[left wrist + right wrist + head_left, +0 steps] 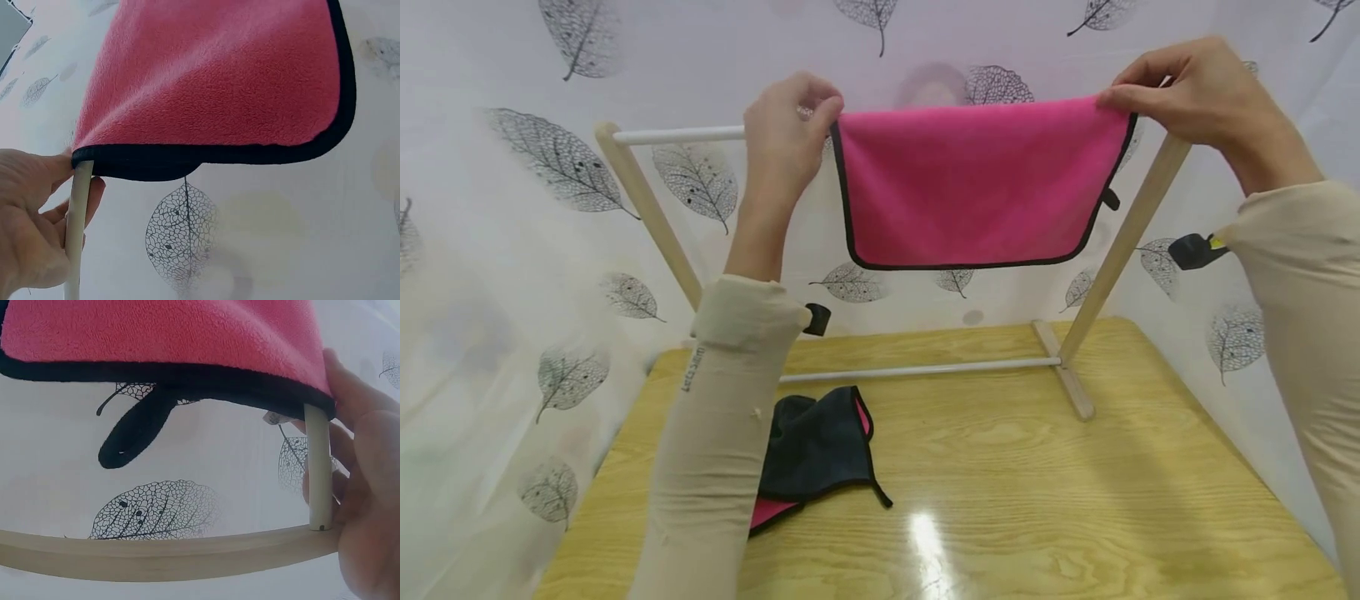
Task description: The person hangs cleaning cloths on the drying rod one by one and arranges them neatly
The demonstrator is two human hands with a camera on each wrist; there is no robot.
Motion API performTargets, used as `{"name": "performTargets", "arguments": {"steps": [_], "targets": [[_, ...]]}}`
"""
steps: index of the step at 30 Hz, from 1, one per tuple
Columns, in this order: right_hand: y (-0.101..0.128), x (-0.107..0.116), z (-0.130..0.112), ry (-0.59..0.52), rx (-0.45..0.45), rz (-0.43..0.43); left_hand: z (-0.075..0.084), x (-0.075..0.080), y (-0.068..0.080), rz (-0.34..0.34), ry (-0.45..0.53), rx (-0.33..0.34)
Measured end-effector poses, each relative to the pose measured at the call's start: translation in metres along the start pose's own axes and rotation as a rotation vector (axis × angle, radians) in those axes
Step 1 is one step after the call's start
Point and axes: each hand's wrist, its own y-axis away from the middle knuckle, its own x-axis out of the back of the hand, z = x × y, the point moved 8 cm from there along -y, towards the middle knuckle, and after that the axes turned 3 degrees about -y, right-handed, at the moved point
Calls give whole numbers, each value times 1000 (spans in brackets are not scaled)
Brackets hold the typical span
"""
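A pink towel (pixel 977 187) with black edging hangs folded over the white top rail (pixel 685 134) of a wooden rack. At the left end of its fold, my left hand (pixel 786 137) pinches the towel, with the fingers around the rail. The opposite end of the fold is held between the thumb and fingers of my right hand (pixel 1206 92), beside the rack's right post. A black hanging loop (pixel 139 428) sticks out from the towel's right edge in the right wrist view. Most of the towel's back half is hidden.
On the wooden table (pixel 1000 475), a crumpled dark grey and pink towel (pixel 820 446) lies partly behind my left forearm. The rack's posts (pixel 1123 250) lean outward in view, joined low by a white bar (pixel 925 369). Leaf-patterned sheeting (pixel 572 375) surrounds the table.
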Motion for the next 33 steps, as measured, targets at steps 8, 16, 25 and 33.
{"name": "performTargets", "arguments": {"steps": [8, 16, 25, 33], "targets": [[-1, 0, -4, 84, 66, 14, -2, -6, 3, -172, 1, -56], [6, 5, 4, -47, -97, -2, -3, -7, 3, -225, -4, -89], [1, 4, 3, -19, -47, 14, 2, -3, 2, -91, -77, -107], [1, 2, -2, -11, 27, 72, -2, -3, 4, -111, -44, -96]]}}
